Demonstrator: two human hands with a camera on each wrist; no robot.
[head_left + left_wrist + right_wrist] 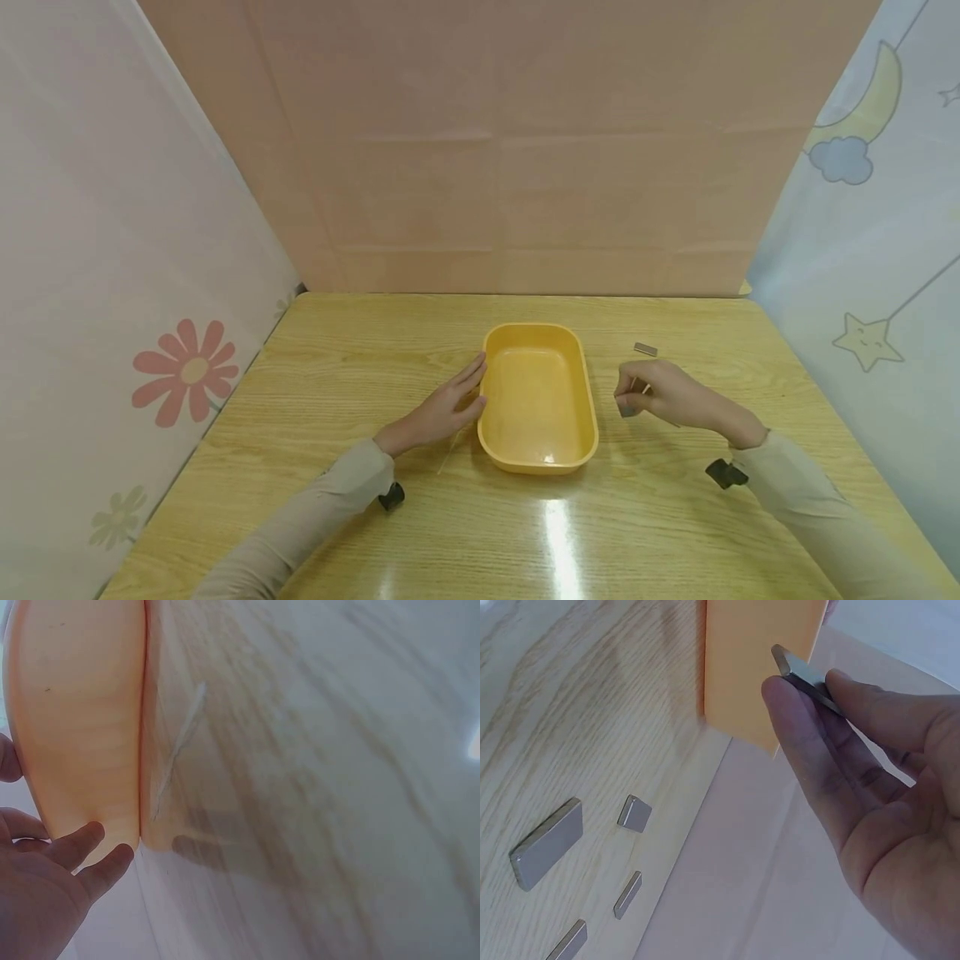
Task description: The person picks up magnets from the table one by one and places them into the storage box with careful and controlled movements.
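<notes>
A grey metal piece (804, 675) sat pinched in the right hand (667, 396); the left hand (442, 408), fingers straight, touched the yellow tray (581, 375).

Glossy wood table (675, 517), plastic tub (588, 400).

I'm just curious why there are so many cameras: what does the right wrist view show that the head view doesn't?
Only the right wrist view shows the small grey pieces lying on the table and how the right hand pinches a flat grey piece. Only the head view shows the left hand resting against the yellow tub, and the walls. Both share the tub, the right hand and the wooden table.
</notes>
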